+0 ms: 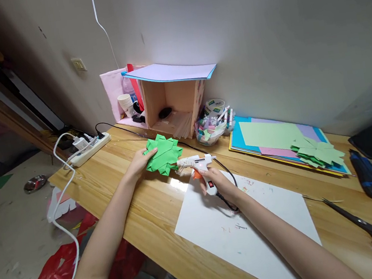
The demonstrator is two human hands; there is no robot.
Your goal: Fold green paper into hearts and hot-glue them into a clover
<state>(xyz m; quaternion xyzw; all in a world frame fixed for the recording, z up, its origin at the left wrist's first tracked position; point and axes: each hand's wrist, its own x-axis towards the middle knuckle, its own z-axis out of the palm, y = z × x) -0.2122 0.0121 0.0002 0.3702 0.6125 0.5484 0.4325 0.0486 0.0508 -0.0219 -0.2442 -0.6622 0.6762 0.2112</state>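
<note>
Folded green paper rosette (162, 155), 1 piece, pointed rim, layered folds. Location: over the wooden table (147, 208), in front of the cardboard box (153, 98); whether its underside touches the wood cannot be told.

Left hand (141, 160): fingers pinching the rosette by its left edge, thumb on the upper face.

Right hand (218, 182): fingers wrapped around the grip of 1 white hot glue gun (194, 161), with an orange trigger (196, 174). Nozzle directed left, at the rosette's lower right edge; actual contact, and whether the trigger is squeezed, cannot be made out.

Condition of work: folding and layering of the rosette appear done. Gluing is judged to be in hand at the edge and unfinished; no fresh glue can be made out, so the amount left is uncertain.

Adjacent stock: 1 white paper sheet (246, 234), marked with small coloured specks, under the right forearm; 1 stack of coloured paper (267, 132), behind and to the right, bearing 1 pale green paper cluster (322, 150), set apart from the rosette; 1 pair of black scissors (363, 224), right side; 1 power strip (93, 149), far left corner.
</note>
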